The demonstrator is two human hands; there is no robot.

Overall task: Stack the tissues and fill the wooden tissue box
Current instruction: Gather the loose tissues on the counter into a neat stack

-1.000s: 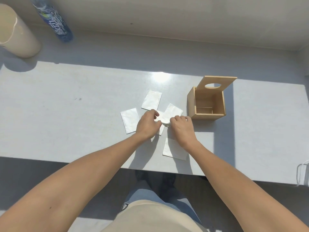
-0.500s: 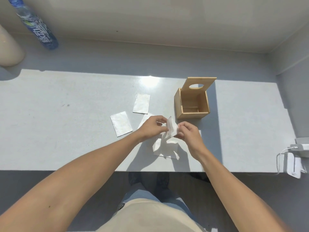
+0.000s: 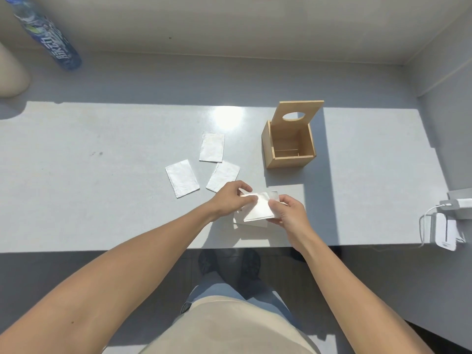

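Observation:
A folded white tissue [image 3: 258, 208] is held just above the table between my left hand [image 3: 229, 198] and my right hand [image 3: 287, 212], each pinching one side. Under it another tissue [image 3: 238, 223] lies flat, mostly hidden. Three more tissues lie loose on the table: one at the left [image 3: 181, 178], one further back [image 3: 212, 147], one just behind my left hand [image 3: 223, 175]. The wooden tissue box [image 3: 288, 146] stands behind and right of my hands with its lid [image 3: 297, 112] tipped up, showing an oval hole; the inside looks empty.
The grey table [image 3: 102, 187] ends at a front edge close to my hands. A blue water bottle [image 3: 48, 38] and a beige container [image 3: 10, 75] stand at the far left back. White chargers with cables [image 3: 444, 221] sit at the right edge.
Both hands lifted one tissue off the table and turned it flatter over the tissue near the front edge. The camera view shifted, so the box appears further right.

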